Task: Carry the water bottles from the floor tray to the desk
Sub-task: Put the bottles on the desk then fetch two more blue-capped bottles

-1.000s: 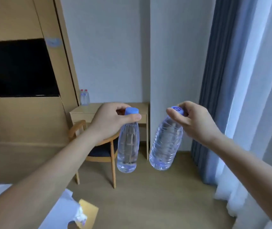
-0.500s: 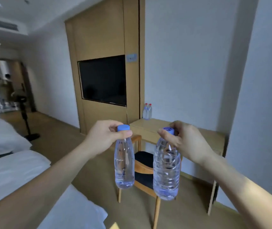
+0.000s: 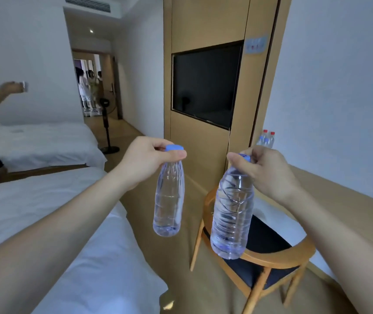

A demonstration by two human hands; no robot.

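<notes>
Since both bottles hang by their caps only, the trick is keeping them from swinging on the way to the desk [image 3: 330, 184]. Left hand [image 3: 143, 160] pinches the blue cap of the slim bottle [image 3: 168, 200], which dangles well left of the desk, over the floor beside the bed [image 3: 45, 200]. Right hand [image 3: 264, 171] pinches the cap of the ribbed bottle [image 3: 232, 214], hanging over the chair [image 3: 269, 259] tucked against the desk. I'd move slow, clear the chair back, then land each base flat near the two red-capped bottles [image 3: 267, 139] at the desk's far end before loosening either pinch.
</notes>
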